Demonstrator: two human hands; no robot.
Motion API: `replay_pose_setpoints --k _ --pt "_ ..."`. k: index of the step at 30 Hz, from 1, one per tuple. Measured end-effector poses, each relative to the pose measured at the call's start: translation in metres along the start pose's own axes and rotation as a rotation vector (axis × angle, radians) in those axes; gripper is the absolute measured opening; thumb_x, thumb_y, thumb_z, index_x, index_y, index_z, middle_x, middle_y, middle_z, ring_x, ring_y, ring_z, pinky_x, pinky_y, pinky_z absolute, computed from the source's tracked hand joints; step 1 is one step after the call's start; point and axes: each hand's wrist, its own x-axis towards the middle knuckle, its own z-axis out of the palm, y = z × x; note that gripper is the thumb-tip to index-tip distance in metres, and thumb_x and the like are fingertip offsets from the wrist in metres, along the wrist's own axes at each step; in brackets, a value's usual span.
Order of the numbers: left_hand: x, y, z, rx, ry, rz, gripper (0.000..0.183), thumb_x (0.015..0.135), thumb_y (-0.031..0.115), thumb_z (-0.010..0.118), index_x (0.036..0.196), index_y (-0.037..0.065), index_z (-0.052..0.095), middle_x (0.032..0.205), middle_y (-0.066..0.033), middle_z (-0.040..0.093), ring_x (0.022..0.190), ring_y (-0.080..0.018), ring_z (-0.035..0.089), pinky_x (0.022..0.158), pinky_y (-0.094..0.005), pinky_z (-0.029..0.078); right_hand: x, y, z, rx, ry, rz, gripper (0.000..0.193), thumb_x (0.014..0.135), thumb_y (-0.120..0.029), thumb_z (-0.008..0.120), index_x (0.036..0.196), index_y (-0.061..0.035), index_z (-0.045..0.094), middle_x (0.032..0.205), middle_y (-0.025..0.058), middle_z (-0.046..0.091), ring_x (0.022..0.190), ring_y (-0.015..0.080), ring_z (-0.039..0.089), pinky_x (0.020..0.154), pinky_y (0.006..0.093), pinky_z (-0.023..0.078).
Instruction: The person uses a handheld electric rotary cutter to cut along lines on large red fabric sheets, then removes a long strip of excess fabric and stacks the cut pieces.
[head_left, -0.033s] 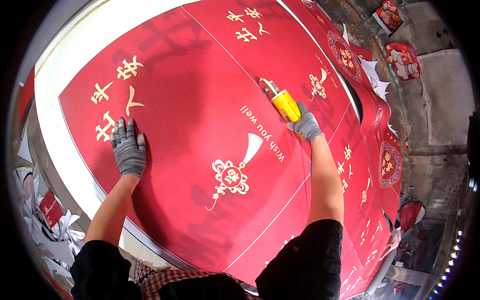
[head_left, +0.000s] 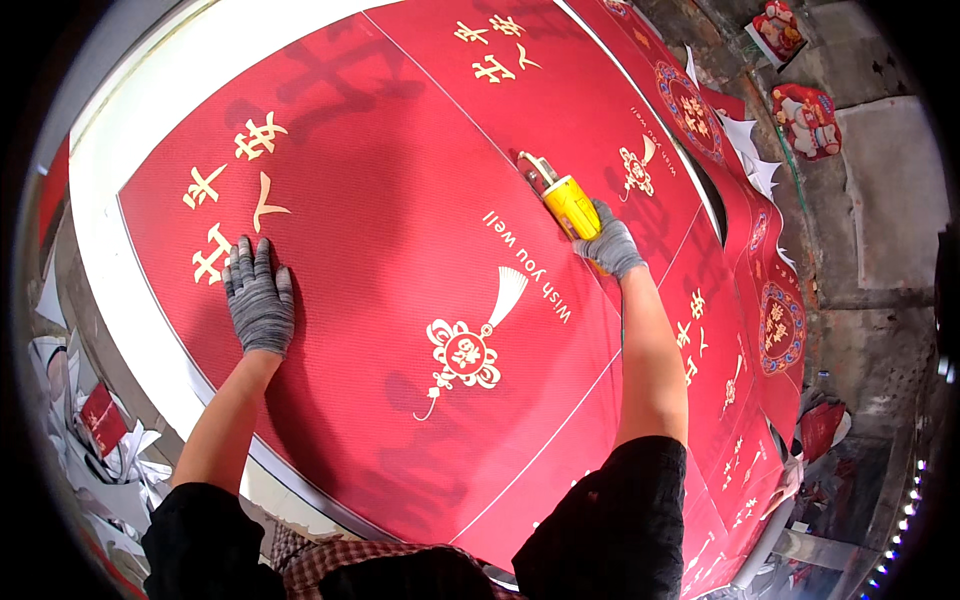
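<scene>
A wide red printed mat sheet with gold lettering and knot-and-tassel motifs lies spread before me, divided into panels by thin pale lines. My right hand, in a grey striped glove, is closed around a yellow hand-held electric cutter. The cutter's metal head rests on the pale line between two panels, pointing away from me and to the left. My left hand, gloved alike, lies flat with its fingers stretched out on the left panel, just below the gold lettering.
White table surface shows along the left and far-left side. Scrap strips are heaped on the floor at lower left. Red patterned sheets hang over the right side. On the floor at far right lie two red figure-printed pieces.
</scene>
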Motion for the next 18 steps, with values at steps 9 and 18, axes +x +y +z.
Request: replay_pose_setpoints --k 9,18 --pt "0.002 -0.001 -0.004 -0.013 -0.039 -0.016 0.051 0.092 0.03 0.048 0.136 0.006 0.041 0.146 -0.0195 0.032 0.137 -0.0333 0.028 0.115 -0.0467 0.015 0.045 -0.054 -0.002 -0.008 -0.05 -0.017 0.088 0.064 -0.013 0.078 0.138 -0.0008 0.032 0.12 0.0135 0.06 0.112 0.0246 0.058 0.092 0.0313 0.047" --pt "0.009 -0.006 -0.014 -0.117 -0.162 0.076 0.051 0.088 0.031 0.049 0.133 0.007 0.045 0.146 -0.0186 0.031 0.137 -0.0354 0.025 0.115 -0.05 0.012 0.098 -0.101 0.013 0.05 -0.034 -0.02 0.09 0.064 -0.011 0.077 0.139 0.0006 0.03 0.122 0.0132 0.058 0.114 0.0222 0.056 0.095 0.0299 0.045"
